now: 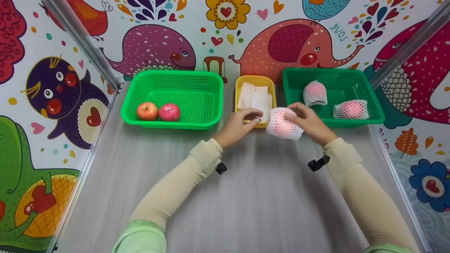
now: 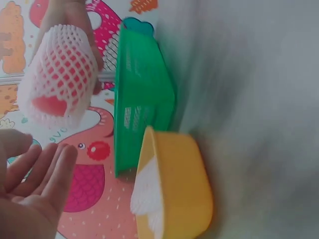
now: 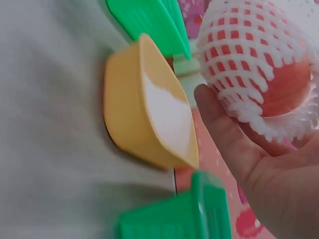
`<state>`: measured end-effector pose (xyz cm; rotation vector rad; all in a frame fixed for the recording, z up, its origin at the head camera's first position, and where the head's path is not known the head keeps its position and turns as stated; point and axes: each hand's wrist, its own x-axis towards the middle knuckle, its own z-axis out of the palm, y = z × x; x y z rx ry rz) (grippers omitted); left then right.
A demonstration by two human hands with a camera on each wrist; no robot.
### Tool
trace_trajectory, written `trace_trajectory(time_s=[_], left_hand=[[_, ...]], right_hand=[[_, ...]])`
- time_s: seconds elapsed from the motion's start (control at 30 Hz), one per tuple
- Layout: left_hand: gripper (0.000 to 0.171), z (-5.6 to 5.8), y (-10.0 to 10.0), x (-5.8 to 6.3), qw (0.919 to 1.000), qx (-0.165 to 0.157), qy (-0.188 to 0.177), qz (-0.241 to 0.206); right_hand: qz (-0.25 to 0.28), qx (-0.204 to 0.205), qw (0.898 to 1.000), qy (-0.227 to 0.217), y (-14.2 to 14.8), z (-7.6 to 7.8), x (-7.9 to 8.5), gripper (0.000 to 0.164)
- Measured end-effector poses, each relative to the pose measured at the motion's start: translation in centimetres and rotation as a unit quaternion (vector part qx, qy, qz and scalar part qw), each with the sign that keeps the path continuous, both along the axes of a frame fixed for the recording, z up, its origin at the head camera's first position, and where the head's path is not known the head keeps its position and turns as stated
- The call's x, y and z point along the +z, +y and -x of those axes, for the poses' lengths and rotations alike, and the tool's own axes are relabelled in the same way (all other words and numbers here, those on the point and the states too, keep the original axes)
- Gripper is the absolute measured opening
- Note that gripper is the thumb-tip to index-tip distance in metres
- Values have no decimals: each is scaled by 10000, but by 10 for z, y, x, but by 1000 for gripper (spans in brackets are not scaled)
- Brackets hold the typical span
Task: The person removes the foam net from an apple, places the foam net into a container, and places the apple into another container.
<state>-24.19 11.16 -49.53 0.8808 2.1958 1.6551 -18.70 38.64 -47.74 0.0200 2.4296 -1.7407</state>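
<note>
My right hand [image 1: 312, 123] grips an apple in a white foam net sleeve [image 1: 283, 124], held up in front of the yellow basket. Through the mesh the fruit shows pink-red, and in the right wrist view bare red skin shows at the sleeve's open end [image 3: 286, 89]. Thumb and fingers curve round the netting. Close by on the left is my left hand [image 1: 236, 128], its fingers loosely bent and apart from the apple, with nothing in them in the left wrist view. Behind the hands, the yellow basket [image 1: 255, 79] contains several flat white foam sleeves [image 1: 258, 100].
At the left, a light green basket [image 1: 195, 123] holds two bare apples [image 1: 158, 111]. A dark green basket [image 1: 332, 122] at the right holds two apples in foam sleeves [image 1: 315, 93]. Metal posts [image 1: 82, 44] and printed walls bound the grey table [image 1: 246, 196].
</note>
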Motion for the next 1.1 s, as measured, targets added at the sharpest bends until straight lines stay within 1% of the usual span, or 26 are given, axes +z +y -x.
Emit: trace_trajectory(time_s=[0.1,0.17,0.3,0.4,0.5,0.57,0.63,0.73,0.83,0.93,1.03,1.1], left_hand=[[30,-9,0,-10,9991,-123,-337,-218],[31,-11,-4,-16,9983,-188,-514,-218],[39,-12,-14,-24,9950,-463,-868,-153],[50,-13,-21,-30,9900,-792,-1171,4],[56,-15,-28,-34,9873,-971,-1243,207],[57,-18,-34,-36,9865,-990,-1277,249],[58,-20,-39,-39,9867,-934,-1303,277],[58,-25,-46,-45,9867,-865,-1347,281],[59,-34,-56,-55,9871,-814,-1341,326],[60,-47,-68,-68,9867,-786,-1355,443],[60,-62,-80,-81,9855,-774,-1410,539],[59,-70,-86,-88,9855,-785,-1385,580]], right_hand=[[247,347,9991,0,-16,-6,-8,46],[321,473,9984,-18,-27,-8,-14,46],[289,455,9981,-282,-42,-10,-23,51],[316,417,9968,-607,-49,-13,-26,55],[365,412,9944,-903,-57,-17,-28,60],[406,445,9927,-1046,-64,-20,-29,64],[387,496,9920,-1090,-71,-25,-30,67],[344,624,9924,-1001,-80,-33,-36,70],[309,704,9940,-781,-90,-43,-48,74],[117,791,9954,-523,-101,-54,-65,75],[-303,888,9952,-291,-112,-65,-78,76],[-556,971,9936,-143,-117,-71,-86,76]])
